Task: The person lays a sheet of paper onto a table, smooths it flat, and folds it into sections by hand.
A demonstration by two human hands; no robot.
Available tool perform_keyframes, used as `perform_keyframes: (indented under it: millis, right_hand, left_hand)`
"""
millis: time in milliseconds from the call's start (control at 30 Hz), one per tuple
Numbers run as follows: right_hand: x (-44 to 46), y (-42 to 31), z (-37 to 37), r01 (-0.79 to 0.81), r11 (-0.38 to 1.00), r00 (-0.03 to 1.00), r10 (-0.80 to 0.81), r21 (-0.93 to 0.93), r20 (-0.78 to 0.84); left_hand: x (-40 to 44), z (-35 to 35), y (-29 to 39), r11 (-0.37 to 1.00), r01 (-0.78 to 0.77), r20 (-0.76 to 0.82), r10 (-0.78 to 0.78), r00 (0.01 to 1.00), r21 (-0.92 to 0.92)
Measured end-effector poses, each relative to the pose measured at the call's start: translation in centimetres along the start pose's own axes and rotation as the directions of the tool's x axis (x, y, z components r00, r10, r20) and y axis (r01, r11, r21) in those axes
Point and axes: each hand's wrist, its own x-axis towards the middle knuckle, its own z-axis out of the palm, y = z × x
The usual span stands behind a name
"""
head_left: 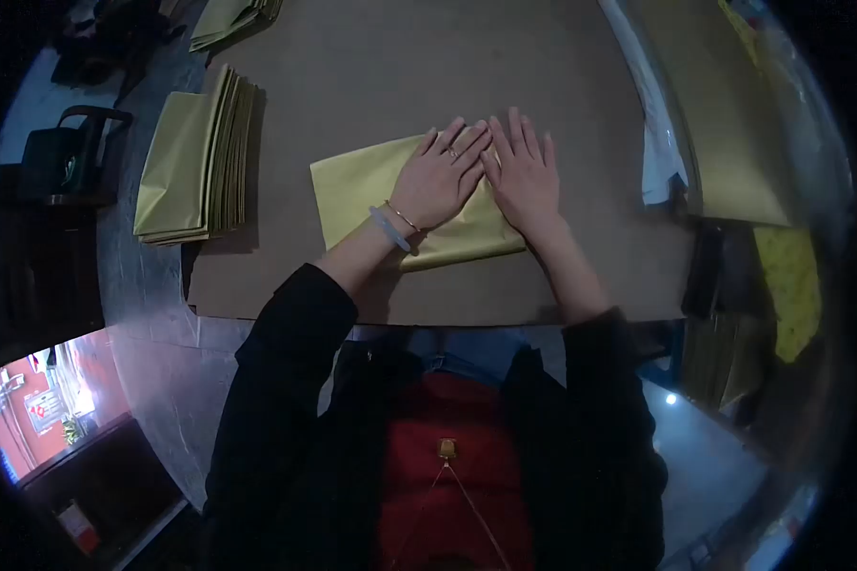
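Your left hand (pixel 438 181) and right hand (pixel 524 181) lie flat, grip released, on the smooth, faintly glossy yellow paper (pixel 355 181) at frame centre; a similar yellow stack (pixel 221 157) sits upper left.

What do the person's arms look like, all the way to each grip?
The left sleeve and right sleeve are black and end partway down the forearms. The left grip wears a ring, with a chunky grey-blue bangle and a slim gold-coloured bracelet at its wrist. The right grip shows no glove or jewellery.
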Motion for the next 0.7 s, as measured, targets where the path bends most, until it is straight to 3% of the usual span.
perform_keyframes:
  millis: [133, 200, 267, 333, 367, 400, 433, 467, 533, 567, 633, 700]
  right_hand:
    - [-0.2, 0.8, 0.1, 0.023, 0.999, 1.0, -0.023, -0.04, 0.0]
    - [-0.6, 1.9, -0.6, 0.068, 0.992, 0.994, -0.077, 0.109, 0.08]
    - [-2.1, 2.3, -2.9, 0.058, 0.988, 0.991, -0.074, 0.143, 0.109]
    - [-4.4, 2.4, -6.2, -0.032, 0.928, 0.992, -0.016, 0.372, 0.125]
    - [-5.6, 2.4, -6.9, -0.034, 0.928, 0.991, -0.015, 0.37, 0.13]
    - [-6.7, 2.5, -7.5, -0.322, 0.786, 0.938, 0.19, 0.528, 0.289]
    - [-7.4, 2.3, -8.0, -0.58, 0.546, 0.813, 0.339, 0.605, 0.474]
    - [-7.9, 2.1, -8.4, -0.588, 0.541, 0.807, 0.344, 0.602, 0.48]
    - [-8.4, 1.8, -9.1, -0.809, 0.021, 0.573, 0.258, 0.588, 0.778]
    - [-8.6, 1.7, -9.1, -0.809, 0.016, 0.57, 0.263, 0.587, 0.778]
    - [-8.7, 1.7, -8.6, -0.825, -0.132, 0.525, 0.181, 0.549, 0.832]
    - [-8.6, 1.9, -8.6, -0.847, -0.093, 0.506, 0.16, 0.524, 0.847]
  left_hand:
    - [0.3, 0.1, 0.2, 0.999, 0.03, 0.044, -0.031, 0.999, 0.022]
    - [0.5, -0.2, 0.5, 1.0, 0.009, 0.024, -0.009, 1.0, 0.011]
    - [1.0, -0.3, 0.5, 0.998, 0.008, 0.049, -0.011, 0.999, 0.058]
    - [1.4, -0.4, 0.9, 0.999, -0.011, -0.002, 0.011, 1.0, 0.041]
    - [1.5, -0.3, 1.0, 0.996, -0.021, -0.001, 0.021, 1.0, 0.089]
    - [1.4, -0.2, 1.2, 0.99, -0.03, 0.003, 0.03, 1.0, 0.136]
    - [1.4, -0.2, 1.2, 0.991, -0.03, 0.008, 0.029, 1.0, 0.13]
    - [1.4, -0.3, 1.1, 0.993, -0.041, -0.003, 0.042, 0.999, 0.109]
    - [1.3, -0.3, 1.0, 0.995, -0.068, -0.04, 0.071, 0.997, 0.076]
    - [1.2, -0.2, 1.0, 0.995, -0.074, -0.036, 0.077, 0.996, 0.073]
    - [1.2, 0.1, 0.8, 0.992, -0.083, -0.059, 0.088, 0.994, 0.096]
    - [1.2, 0.2, 0.7, 0.992, -0.078, -0.054, 0.083, 0.995, 0.095]
